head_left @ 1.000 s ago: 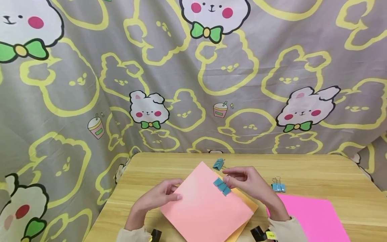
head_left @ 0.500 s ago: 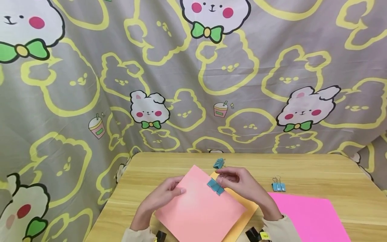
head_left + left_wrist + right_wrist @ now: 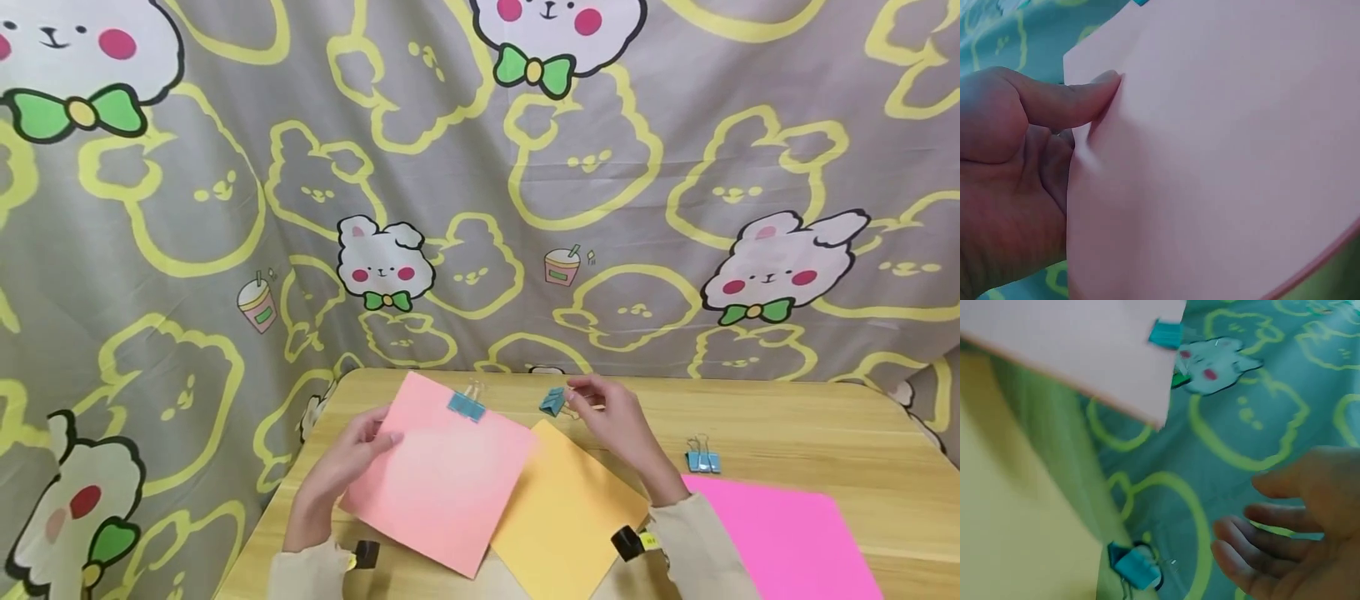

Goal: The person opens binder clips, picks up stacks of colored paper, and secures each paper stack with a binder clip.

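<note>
My left hand (image 3: 347, 454) pinches the left edge of a pink sheet stack (image 3: 442, 475), thumb on top, as the left wrist view also shows. A blue binder clip (image 3: 467, 406) is clamped on the stack's top edge. Beside another blue clip (image 3: 552, 402) at the back of the table is my right hand (image 3: 617, 418); in the right wrist view that hand (image 3: 1297, 531) holds nothing, its fingers loosely bent and apart from the clip (image 3: 1135, 565). An orange-yellow sheet (image 3: 566, 508) lies partly under the pink stack's right side.
A bright pink sheet (image 3: 795, 533) lies at the right of the wooden table (image 3: 892, 500), with a third blue clip (image 3: 703, 461) just behind it. A patterned curtain (image 3: 480, 183) hangs behind the table and along its left.
The pink stack has moved left with my left hand and turned, uncovering more of the orange-yellow sheet. My right hand has let go of the clip on the stack and moved to the clip behind.
</note>
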### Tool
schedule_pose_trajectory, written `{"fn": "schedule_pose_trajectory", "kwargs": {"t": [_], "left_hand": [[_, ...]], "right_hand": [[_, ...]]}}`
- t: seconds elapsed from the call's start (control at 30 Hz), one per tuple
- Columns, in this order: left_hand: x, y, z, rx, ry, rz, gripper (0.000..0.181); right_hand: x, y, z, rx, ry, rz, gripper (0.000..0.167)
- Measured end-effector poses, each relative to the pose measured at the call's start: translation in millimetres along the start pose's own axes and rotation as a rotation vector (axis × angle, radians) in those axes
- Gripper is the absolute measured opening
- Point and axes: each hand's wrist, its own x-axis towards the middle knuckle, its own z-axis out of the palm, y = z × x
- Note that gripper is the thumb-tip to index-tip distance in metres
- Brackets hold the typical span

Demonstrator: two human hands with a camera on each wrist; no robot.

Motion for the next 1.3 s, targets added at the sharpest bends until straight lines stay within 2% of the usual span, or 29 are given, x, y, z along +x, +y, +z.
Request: {"fn": "schedule_pose_trajectory", "kwargs": {"t": [0.1,0.23,0.4,0.5,0.6,0.7,0.8,0.97,1.03,1.13,1.3], "left_hand": [[-5.4,-6.2,-15.2,-0.010,0.059,-0.027,0.045],[-12.4,-15.6,-28.5,0.009,0.159,-0.064,0.045],[-14.6,-29.4,-36.2,0.001,0.225,-0.120,0.043],[-13.8,-38.4,-39.2,0.021,0.259,-0.161,0.042],[-13.7,-47.9,-40.3,0.076,0.284,-0.205,0.043],[-12.7,-56.3,-39.8,0.083,0.291,-0.245,0.044],[-11.4,-62.4,-39.1,0.021,0.302,-0.281,0.045],[-12.3,-70.7,-37.5,-0.043,0.318,-0.299,0.043],[-11.2,-73.7,-37.6,-0.015,0.317,-0.276,0.041],[-9.1,-76.7,-37.0,0.031,0.328,-0.275,0.042],[-4.3,-78.5,-35.7,0.167,0.380,-0.278,0.041]], "right_hand": [[11.9,8.7,5.6,-0.113,0.037,-0.001,0.026],[26.1,20.5,13.7,-0.207,0.028,0.000,0.030],[37.7,28.9,21.0,-0.324,-0.026,0.068,0.035],[41.9,33.1,25.1,-0.376,-0.061,0.112,0.038],[44.6,37.6,29.0,-0.411,-0.088,0.148,0.036],[45.8,40.2,31.5,-0.419,-0.090,0.175,0.047],[46.1,40.3,31.7,-0.404,-0.081,0.178,0.053],[45.6,41.4,27.8,-0.348,-0.081,0.189,0.041],[45.4,42.9,25.5,-0.326,-0.080,0.198,0.032],[44.4,43.8,21.2,-0.311,-0.074,0.181,0.022],[38.6,39.4,9.8,-0.264,-0.068,0.113,0.018]]}}
